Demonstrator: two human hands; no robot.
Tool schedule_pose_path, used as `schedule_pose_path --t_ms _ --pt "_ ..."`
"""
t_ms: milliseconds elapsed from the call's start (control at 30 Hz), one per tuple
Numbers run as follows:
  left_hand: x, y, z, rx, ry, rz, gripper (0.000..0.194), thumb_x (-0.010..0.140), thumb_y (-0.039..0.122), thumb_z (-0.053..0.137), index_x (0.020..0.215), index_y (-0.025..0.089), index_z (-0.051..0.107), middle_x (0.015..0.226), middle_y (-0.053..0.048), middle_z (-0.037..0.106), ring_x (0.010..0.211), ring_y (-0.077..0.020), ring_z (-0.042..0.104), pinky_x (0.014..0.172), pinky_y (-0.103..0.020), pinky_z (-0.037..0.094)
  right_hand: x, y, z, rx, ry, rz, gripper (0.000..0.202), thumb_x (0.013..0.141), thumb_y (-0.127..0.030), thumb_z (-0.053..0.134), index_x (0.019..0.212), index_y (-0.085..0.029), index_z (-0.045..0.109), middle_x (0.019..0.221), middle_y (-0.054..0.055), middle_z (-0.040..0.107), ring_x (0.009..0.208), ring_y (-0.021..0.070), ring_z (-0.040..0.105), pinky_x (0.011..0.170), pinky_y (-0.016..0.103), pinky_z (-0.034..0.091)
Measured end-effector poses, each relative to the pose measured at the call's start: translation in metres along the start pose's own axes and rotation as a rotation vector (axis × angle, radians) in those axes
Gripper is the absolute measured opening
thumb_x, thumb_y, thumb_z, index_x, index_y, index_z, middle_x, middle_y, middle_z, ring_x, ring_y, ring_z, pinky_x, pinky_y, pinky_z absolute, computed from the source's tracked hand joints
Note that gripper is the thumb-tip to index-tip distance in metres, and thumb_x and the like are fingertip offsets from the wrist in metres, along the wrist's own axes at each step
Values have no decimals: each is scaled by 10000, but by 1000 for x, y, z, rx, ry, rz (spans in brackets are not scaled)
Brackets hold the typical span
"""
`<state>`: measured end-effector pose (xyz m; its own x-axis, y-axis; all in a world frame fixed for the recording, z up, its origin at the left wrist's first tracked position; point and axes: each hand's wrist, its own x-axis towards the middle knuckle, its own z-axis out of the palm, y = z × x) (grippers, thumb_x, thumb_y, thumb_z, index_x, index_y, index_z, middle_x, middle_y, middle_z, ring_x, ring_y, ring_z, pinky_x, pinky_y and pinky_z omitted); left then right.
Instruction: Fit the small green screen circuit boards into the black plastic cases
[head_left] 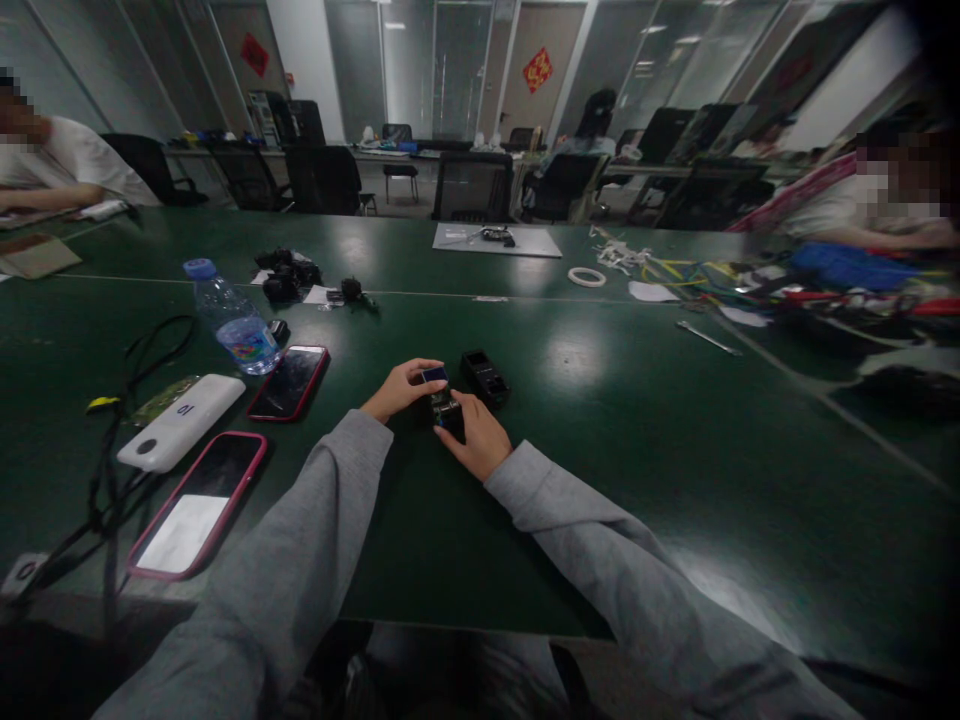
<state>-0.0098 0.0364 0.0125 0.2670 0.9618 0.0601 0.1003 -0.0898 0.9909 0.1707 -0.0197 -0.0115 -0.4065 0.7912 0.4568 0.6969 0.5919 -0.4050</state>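
Note:
Over the green table (420, 560), both hands are closed on a small electronic module (445, 408) with a dark bluish, screen-like face and what looks like a bare circuit board. My left hand (401, 388) grips its upper left end, thumb and fingers at the screen-like part. Around the lower right part curl the fingers of my right hand (481, 438). Just beyond the right hand, apart from the module, lies a black rectangular plastic case (486, 378) with openings in its face. The fingers hide much of the module, and its finer parts are too small to make out.
At left are a water bottle (238, 325), a red-edged phone (289, 384), a pink-cased phone (199, 508), a white power bank (182, 424) and black cables. Black parts (289, 275) lie farther back. Rightward are a tape roll (586, 277), a wrench (709, 338) and tangled wires. People sit on both sides.

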Motion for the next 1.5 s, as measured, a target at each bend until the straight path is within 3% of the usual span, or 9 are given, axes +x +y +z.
schedule_pose_path --t_ms 367,667,900,1167,1500 --pt "4 -7 -1 -50 2 20 468 711 271 716 1130 115 576 1064 -123 654 967 -185 622 926 -393 444 -1 1 1 -10 2 -9 556 821 -356 591 1254 -64 401 1156 186 521 1077 290 520 925 457 480" --pt "2 -1 0 -3 4 -1 424 756 295 675 1133 127 576 1064 -113 653 991 -191 614 937 -399 434 0 0 0 -8 -6 -1 554 815 -350 597 1254 -74 400 1150 185 523 1064 288 529 912 465 488" --pt "3 -6 -2 -47 -53 13 552 673 276 749 1165 136 542 1097 -120 635 1011 -207 609 941 -419 431 0 0 -1 -13 -4 0 554 826 -363 585 1258 -69 402 1144 186 524 1066 289 529 911 465 491" --pt "4 -4 0 -104 -51 1 523 667 239 745 1139 128 548 1111 -130 632 1027 -204 604 977 -434 405 0 0 0 -10 -13 8 558 826 -361 582 1267 -73 397 1143 184 524 1079 289 523 914 468 487" --pt "4 -7 -1 -56 -41 17 539 682 301 744 1158 136 552 1110 -122 630 1021 -201 602 955 -416 425 -1 2 2 -17 -2 5 566 834 -350 568 1278 -53 383 1159 195 515 1107 289 506 937 456 473"
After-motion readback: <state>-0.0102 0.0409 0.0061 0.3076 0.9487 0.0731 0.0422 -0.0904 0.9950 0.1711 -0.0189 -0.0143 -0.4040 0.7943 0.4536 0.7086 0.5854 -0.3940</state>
